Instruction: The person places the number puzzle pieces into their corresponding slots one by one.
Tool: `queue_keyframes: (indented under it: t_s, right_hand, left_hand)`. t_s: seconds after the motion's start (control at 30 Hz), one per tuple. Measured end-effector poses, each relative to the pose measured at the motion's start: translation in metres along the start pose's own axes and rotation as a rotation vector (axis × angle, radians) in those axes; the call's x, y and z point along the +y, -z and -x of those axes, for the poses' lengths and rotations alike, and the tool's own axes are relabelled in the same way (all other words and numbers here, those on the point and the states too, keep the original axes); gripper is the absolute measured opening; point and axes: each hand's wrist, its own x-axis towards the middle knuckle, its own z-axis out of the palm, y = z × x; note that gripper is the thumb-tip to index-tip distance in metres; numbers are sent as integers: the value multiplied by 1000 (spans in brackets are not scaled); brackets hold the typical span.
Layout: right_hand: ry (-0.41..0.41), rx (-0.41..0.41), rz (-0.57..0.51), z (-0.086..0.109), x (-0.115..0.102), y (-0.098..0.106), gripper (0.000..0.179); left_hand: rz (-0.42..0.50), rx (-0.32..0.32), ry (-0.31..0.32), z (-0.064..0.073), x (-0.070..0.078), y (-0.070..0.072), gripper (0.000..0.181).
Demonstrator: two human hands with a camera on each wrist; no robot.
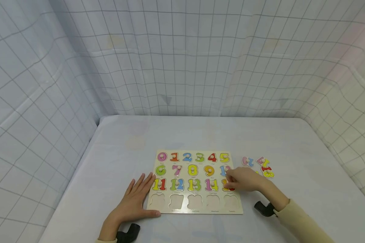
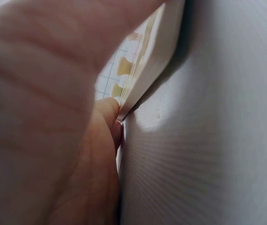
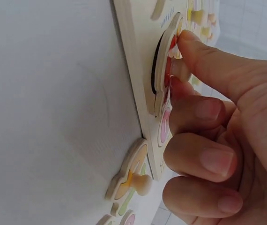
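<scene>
A wooden number puzzle board [image 1: 166, 202] lies on the white-covered table. My right hand [image 1: 244, 179] is at its right edge, pinching the number 15 piece [image 3: 160, 65] between thumb and index finger around the wooden knob [image 3: 180, 70]. In the right wrist view that piece sits tilted over its recess, a dark gap showing under one side. The other right fingers are curled. My left hand [image 1: 134, 202] rests spread along the board's left side, its thumb by the lower left corner. Knobbed number pieces from 0 to 14 sit in the upper rows.
Right of the board lie loose pieces: a pink-and-blue 20 [image 1: 247, 161], a pink-and-yellow 17 [image 1: 263, 161] and a red-and-yellow 18 [image 1: 267, 172]. Another is mostly hidden behind my right hand. Shaped recesses line the board's bottom row. Grid-patterned curtains [image 1: 197, 67] surround the table.
</scene>
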Motion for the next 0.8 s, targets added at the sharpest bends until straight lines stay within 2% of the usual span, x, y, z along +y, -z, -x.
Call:
queue_keyframes:
  t_s: [0.17,0.37,0.63,0.8]
  right_hand:
    - [16,27,-7,0,4,-6,29]
    - [12,31,-63,-3,7,-13,24]
    - [-52,58,-92,-3,5,-15,24]
    - [-111,97,-67,-3,4,-16,31]
  left_hand:
    - [1,-8,11,-1,-1,0,119]
    - [0,-22,20,-1,-1,0,120]
    - [6,-21,14,-1,0,-1,120]
    - [-1,-10,11,0,-2,-1,119]
